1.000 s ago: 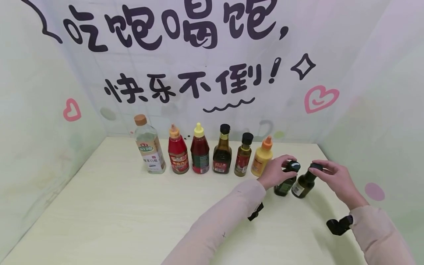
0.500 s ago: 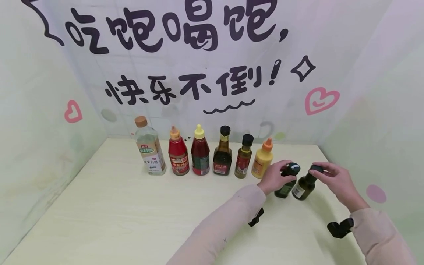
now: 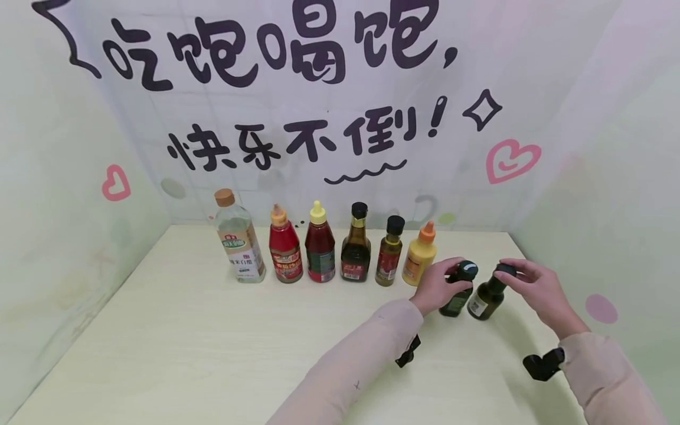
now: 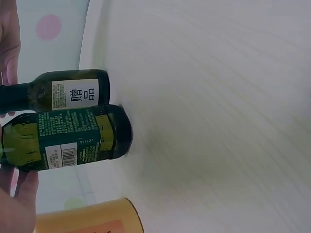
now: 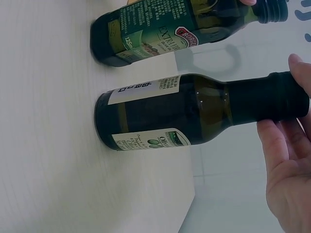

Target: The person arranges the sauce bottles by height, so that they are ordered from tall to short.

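My left hand (image 3: 438, 284) grips a small green olive oil bottle (image 4: 68, 138) high up, near its dark cap. Fingers and thumb of my right hand (image 3: 536, 286) pinch the black cap of a darker, round olive oil bottle (image 5: 150, 114) with pale labels. Both bottles stand side by side at the right end of the table, their bases close together in the left wrist view. Just left of my left hand is a yellow squeeze bottle (image 3: 419, 260) with an orange nozzle, partly hidden behind that hand.
Along the back of the table (image 3: 212, 342) stand a clear white vinegar bottle (image 3: 241, 248), a red ketchup bottle (image 3: 285, 251), a dark red squeeze bottle (image 3: 320, 251), a brown sauce bottle (image 3: 356, 251) and a slim black-capped bottle (image 3: 389, 257). Printed walls enclose the back and sides.
The view shifts slightly. Both hands keep their holds, and the bottles stay in the same places.
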`<state>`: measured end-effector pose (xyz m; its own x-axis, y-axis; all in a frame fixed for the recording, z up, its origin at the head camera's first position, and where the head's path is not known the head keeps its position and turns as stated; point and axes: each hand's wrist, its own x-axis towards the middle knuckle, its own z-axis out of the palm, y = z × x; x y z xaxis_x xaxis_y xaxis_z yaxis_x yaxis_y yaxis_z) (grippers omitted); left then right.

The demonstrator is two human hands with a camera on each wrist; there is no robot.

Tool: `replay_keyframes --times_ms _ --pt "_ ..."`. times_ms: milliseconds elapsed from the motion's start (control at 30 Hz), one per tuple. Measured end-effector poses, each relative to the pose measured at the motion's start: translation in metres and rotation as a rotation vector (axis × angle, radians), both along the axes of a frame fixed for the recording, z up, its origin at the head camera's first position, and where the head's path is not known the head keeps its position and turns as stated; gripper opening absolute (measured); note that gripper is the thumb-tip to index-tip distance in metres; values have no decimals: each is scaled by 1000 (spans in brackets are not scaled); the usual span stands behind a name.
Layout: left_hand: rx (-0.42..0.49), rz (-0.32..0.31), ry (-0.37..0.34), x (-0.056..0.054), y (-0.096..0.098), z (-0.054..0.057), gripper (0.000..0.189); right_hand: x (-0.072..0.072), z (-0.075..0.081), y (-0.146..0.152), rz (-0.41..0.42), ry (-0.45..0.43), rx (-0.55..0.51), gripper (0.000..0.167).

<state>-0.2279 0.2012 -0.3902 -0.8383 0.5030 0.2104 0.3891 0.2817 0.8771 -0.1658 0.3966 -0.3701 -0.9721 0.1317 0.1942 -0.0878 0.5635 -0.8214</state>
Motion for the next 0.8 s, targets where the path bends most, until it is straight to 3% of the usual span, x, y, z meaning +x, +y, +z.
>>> replay_keyframes --times_ms 333,533,800 --pt "120 0 -5 1 -7 -6 38 1 0 -1 -11 16 8 30" --pt "151 -14 3 -4 -11 -9 40 4 0 0 -16 1 -17 31" --pt "184 -2 -7 -16 -14 1 41 2 2 -3 -31 -6 2 35"
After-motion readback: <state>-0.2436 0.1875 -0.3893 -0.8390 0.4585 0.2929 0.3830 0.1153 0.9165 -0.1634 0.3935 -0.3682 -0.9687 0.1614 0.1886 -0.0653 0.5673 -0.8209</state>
